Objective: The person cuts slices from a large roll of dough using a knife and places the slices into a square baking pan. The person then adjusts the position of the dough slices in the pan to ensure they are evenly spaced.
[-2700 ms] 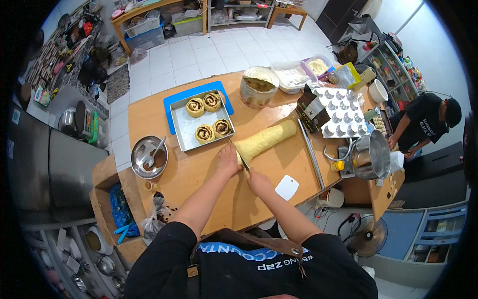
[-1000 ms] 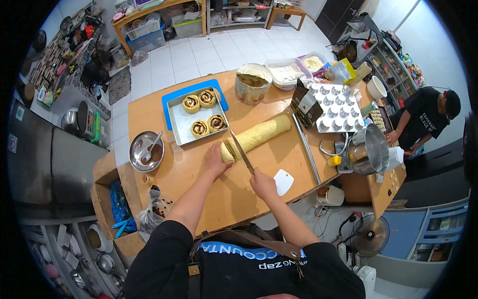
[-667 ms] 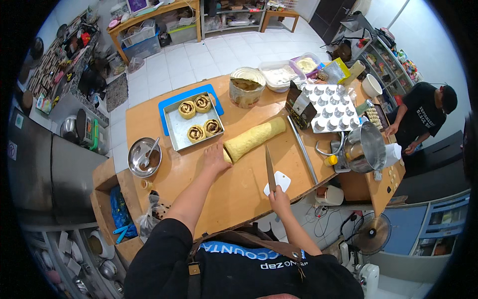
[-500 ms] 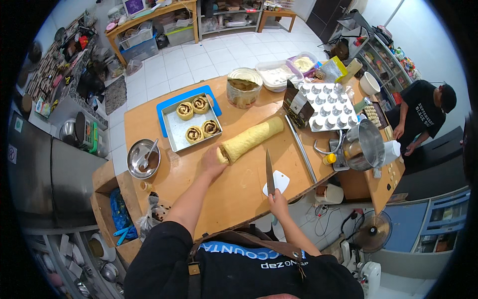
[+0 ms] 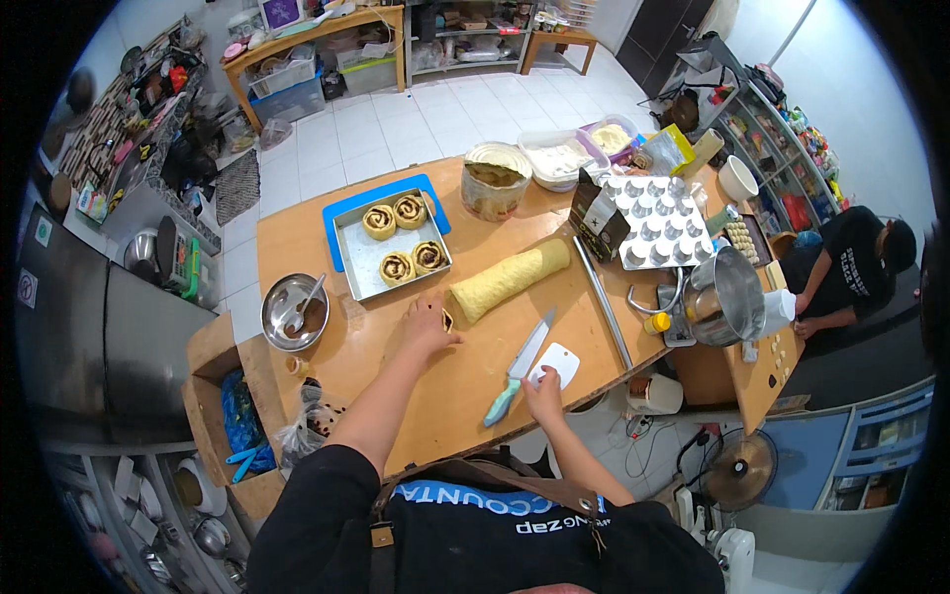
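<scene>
Here, the left hand point(image 5: 427, 325) grasps a slice point(image 5: 448, 320) beside the dough roll point(image 5: 512, 279), which parallels the near edge of the table point(image 5: 460, 428); right hand's point(image 5: 543, 394) grip unclear.

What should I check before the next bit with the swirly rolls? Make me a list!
1. Knife lying on the table, out of both hands: ok.
2. Left hand at the cut slice: ok.
3. Slice held firmly: cannot tell.
4. Metal pan has bare space beside its four rolls: ok.
5. Dough log all sliced: not ok, a long piece lies uncut.
</scene>
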Demonstrator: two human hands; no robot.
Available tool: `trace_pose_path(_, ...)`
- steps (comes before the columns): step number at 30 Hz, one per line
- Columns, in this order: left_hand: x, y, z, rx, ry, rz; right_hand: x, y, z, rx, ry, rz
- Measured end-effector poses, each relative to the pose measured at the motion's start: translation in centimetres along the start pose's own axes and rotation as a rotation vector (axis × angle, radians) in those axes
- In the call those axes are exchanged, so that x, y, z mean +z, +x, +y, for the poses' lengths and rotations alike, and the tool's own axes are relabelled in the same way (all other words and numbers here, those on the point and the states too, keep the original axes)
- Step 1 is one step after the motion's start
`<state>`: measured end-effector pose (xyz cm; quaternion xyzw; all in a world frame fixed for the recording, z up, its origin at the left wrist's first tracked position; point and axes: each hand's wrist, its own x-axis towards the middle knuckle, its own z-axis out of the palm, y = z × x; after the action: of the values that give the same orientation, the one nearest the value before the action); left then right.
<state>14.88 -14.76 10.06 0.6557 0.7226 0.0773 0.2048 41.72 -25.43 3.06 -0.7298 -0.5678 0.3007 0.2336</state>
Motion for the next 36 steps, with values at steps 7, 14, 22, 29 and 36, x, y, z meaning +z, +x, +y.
trace_pose_path(7, 0.9, 0.4, -0.6, -0.053, 0.060, -0.190, -2.1, 0.2, 0.1, -0.090, 0.190, 0.244)
trace_pose_path(14, 2.2, 0.3, -4.7, 0.001, -0.465, 0.153, -0.9, 1.3, 3.2, -0.163, 0.136, 0.454)
trace_pose_path(22, -6.9, 5.7, -13.3, 0.088, -0.330, 0.381, 1.0, 1.3, 2.0, -0.157, -0.045, 0.500)
trace_pose_path(29, -7.7, 9.1, -15.6, 0.191, 0.071, 0.002, 1.0, 1.6, 2.8, -0.179, -0.124, 0.470)
trace_pose_path(36, -8.1, 8.9, -13.9, 0.082, 0.155, -0.224, 1.1, 1.6, 3.0, -0.226, -0.193, 0.506)
